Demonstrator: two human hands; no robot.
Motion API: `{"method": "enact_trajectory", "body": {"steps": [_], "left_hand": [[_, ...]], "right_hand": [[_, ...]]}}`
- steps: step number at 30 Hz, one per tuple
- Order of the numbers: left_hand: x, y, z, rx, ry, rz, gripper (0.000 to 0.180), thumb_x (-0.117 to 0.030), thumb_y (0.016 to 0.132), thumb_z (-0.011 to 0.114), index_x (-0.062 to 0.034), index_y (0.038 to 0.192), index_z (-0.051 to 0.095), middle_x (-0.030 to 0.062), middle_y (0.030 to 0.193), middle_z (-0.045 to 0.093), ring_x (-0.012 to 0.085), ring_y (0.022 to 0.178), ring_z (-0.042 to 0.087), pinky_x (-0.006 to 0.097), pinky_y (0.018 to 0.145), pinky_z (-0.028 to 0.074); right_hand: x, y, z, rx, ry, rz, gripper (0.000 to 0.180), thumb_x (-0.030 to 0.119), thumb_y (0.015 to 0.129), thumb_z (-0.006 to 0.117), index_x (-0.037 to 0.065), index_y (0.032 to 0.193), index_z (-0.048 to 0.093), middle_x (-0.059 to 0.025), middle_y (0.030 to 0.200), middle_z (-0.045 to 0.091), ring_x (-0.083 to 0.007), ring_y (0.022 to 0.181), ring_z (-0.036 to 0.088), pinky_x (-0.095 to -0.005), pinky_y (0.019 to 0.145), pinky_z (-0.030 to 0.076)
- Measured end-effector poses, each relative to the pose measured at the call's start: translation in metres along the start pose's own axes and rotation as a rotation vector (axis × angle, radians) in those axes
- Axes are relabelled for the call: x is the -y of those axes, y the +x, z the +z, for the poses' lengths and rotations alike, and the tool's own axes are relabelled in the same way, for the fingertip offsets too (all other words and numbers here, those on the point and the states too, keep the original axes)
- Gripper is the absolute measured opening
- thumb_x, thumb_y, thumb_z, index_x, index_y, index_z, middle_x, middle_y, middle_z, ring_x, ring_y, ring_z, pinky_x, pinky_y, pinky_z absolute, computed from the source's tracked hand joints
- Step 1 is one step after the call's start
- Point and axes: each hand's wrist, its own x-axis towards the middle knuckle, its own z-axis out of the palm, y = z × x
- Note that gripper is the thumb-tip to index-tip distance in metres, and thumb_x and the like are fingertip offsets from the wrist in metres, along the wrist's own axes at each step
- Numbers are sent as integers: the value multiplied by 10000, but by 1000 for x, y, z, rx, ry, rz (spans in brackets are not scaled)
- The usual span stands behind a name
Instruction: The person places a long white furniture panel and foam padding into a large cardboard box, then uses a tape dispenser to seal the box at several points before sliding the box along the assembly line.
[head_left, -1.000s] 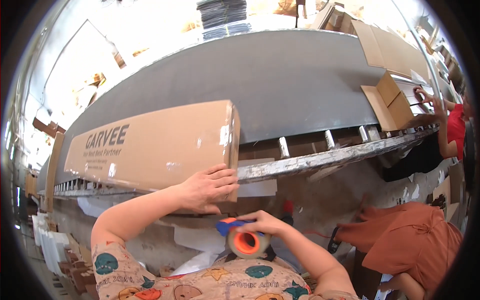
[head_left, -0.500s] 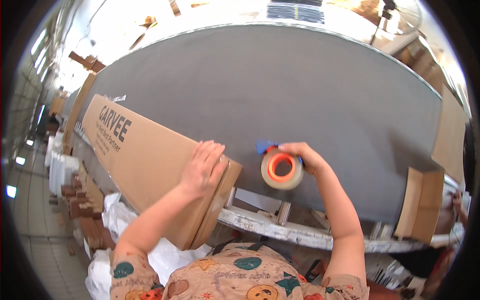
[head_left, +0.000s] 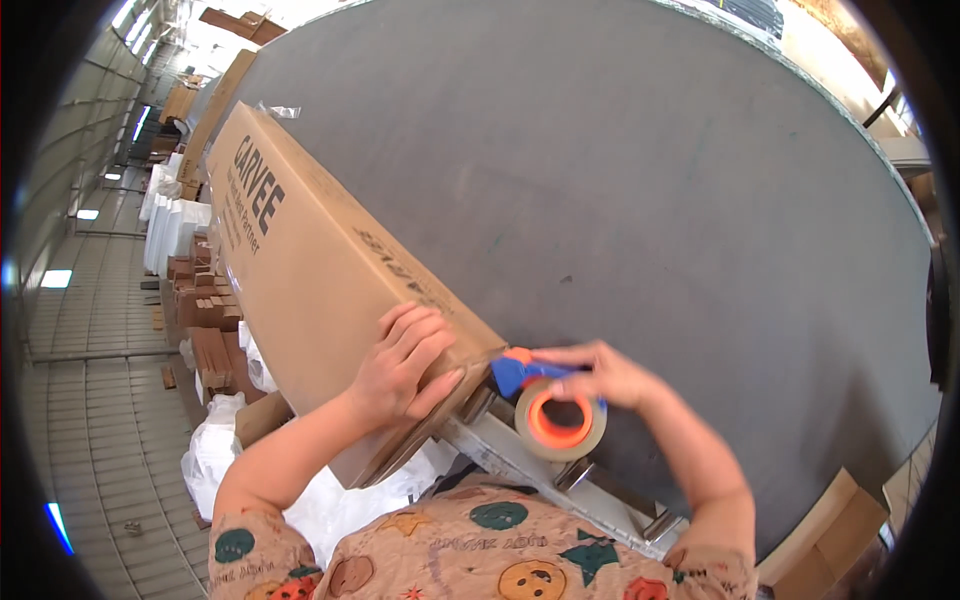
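Hands split the work: our left hand [head_left: 405, 365] lies flat, fingers spread, pinning the long cardboard box [head_left: 320, 270] steady while our right hand [head_left: 600, 375] grips the tape dispenser [head_left: 555, 410] at its end.

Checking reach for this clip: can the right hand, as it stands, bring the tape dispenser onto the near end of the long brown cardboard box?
Probably yes: the right hand holds the blue-and-orange tape dispenser right at the long brown cardboard box's near end, nothing between; the left hand sits just beside.

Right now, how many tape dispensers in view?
1. The tape dispenser is in the right hand, at the near end of the long cardboard box that the left hand presses. Others may be hidden.
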Motion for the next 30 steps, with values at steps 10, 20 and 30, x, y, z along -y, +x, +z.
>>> {"method": "enact_trajectory", "body": {"steps": [10,20,30], "left_hand": [[24,6,29,-179,-54,173,307,-277,845,598,-26,1019,570,160,1059,583,312,1098,505,421,1010,328],[56,-3,37,-529,-158,419,320,-302,822,636,-36,998,615,115,972,627,300,1023,556,429,936,398],[41,-215,29,300,1140,1573,496,-316,860,435,70,1112,616,216,1175,582,408,1153,493,557,1033,316]], "right_hand": [[-93,10,156,-832,392,-331,653,245,769,655,-28,1334,474,-132,1299,527,-185,1179,492,-317,1029,351],[-203,120,456,-898,315,-392,666,191,791,734,-20,1353,445,-146,1342,501,-186,1224,468,-321,1035,348],[-225,204,362,-996,121,-504,352,247,872,604,8,1132,604,-85,1052,644,-157,942,586,-339,849,478]]}}
